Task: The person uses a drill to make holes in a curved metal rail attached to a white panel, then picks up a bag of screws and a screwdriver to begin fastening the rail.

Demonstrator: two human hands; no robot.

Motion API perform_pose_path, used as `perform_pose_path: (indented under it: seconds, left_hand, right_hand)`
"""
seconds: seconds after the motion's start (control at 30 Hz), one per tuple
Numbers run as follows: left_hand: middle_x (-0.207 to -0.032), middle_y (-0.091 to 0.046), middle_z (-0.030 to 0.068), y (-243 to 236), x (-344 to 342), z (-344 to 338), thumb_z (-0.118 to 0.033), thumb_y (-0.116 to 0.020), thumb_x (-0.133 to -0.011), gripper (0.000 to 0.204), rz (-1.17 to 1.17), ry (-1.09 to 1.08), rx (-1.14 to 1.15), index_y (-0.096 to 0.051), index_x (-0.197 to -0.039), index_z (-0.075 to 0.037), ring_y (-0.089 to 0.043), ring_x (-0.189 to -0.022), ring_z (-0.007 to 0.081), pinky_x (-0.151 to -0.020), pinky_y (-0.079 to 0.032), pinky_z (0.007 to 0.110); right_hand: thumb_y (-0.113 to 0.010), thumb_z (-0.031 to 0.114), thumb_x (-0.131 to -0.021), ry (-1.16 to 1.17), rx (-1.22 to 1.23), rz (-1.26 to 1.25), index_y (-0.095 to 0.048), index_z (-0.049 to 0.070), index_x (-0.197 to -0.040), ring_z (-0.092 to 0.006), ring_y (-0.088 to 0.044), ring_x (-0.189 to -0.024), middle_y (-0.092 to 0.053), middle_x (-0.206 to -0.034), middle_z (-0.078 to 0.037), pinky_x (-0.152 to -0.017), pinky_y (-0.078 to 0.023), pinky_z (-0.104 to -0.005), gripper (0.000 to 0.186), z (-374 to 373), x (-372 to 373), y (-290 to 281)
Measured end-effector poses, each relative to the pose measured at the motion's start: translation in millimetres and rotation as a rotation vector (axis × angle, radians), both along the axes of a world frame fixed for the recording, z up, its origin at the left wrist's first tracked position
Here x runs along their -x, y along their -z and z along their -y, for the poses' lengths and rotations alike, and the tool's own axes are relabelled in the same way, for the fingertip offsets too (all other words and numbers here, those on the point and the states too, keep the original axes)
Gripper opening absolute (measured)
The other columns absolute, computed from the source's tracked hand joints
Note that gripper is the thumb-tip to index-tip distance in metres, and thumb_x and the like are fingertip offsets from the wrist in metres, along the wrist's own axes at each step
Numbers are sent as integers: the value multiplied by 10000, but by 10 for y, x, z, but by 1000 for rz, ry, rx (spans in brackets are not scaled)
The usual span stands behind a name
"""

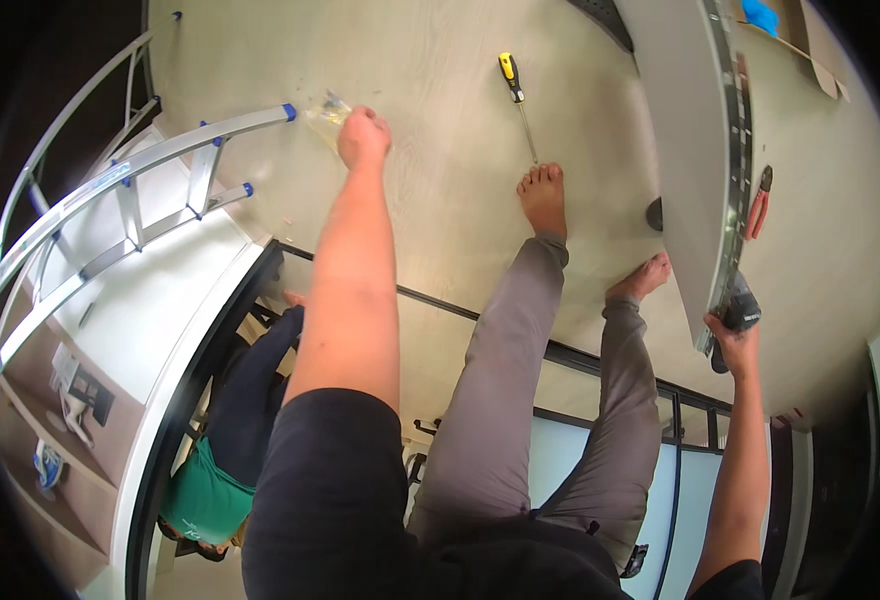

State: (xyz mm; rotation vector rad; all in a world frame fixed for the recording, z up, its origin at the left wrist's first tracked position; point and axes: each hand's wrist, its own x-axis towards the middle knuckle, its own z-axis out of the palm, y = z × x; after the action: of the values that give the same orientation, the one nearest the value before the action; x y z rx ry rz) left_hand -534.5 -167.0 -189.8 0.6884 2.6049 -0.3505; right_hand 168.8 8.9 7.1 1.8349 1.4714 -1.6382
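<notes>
Clutching a clear bag (326, 116) in closed left hand (365, 138), gripping dark tool (743, 303) with curled right hand (740, 346) beside pale panel (688, 150).

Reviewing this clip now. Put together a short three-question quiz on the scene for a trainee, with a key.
1. Multiple choice. What does the left hand hold? (a) a hammer (b) a clear plastic packet (c) a roll of tape

2. True or false. The red-handled pliers lie to the right of the light-coloured panel in the picture.

3. Fill in the blank. The screwdriver on the floor has a black and ____ handle.

Key: 1: b. 2: true. 3: yellow.
</notes>
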Motion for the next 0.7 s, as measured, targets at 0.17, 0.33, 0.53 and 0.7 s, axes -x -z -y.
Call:
perform_pose_path:
  seconds: [0.17,0.33,0.53,0.7]
  left_hand:
    - [-1204,-788,142,647,478,-187,-242,-745,-957,272,40,199,29,-752,-1211,-145,-740,-1152,363,-962,-594,478]
    - [-1227,-774,197,1400,512,-103,-152,-621,-988,327,157,182,-5,-735,-1294,-135,-721,-1197,405,-989,-583,519]
    - [-1117,-726,222,1710,598,247,-157,-663,-1007,119,244,303,-123,-681,-1065,-55,-680,-1072,452,-899,-542,541]
    - [-1020,-741,215,1427,1018,225,-171,-711,-984,130,114,315,-176,-673,-1042,-60,-703,-968,445,-849,-559,528]
  right_hand:
    - [-820,-71,-869,73,73,93,-483,66,-1639,-117,-663,-965,-704,-1158,-13,-889,-570,-307,852,6,-86,-63]
    - [-822,-63,-866,-87,172,254,-491,58,-1625,-114,-662,-915,-700,-1084,14,-854,-573,-307,837,-49,-194,-208]
    - [-860,-48,-802,-32,95,257,-394,50,-1689,-149,-611,-1233,-672,-1383,-67,-1097,-515,-353,1007,4,317,-314]
    - [-906,-16,-803,-104,-36,146,-418,64,-1683,-125,-619,-1184,-682,-1347,-18,-1068,-521,-330,1010,155,584,-235]
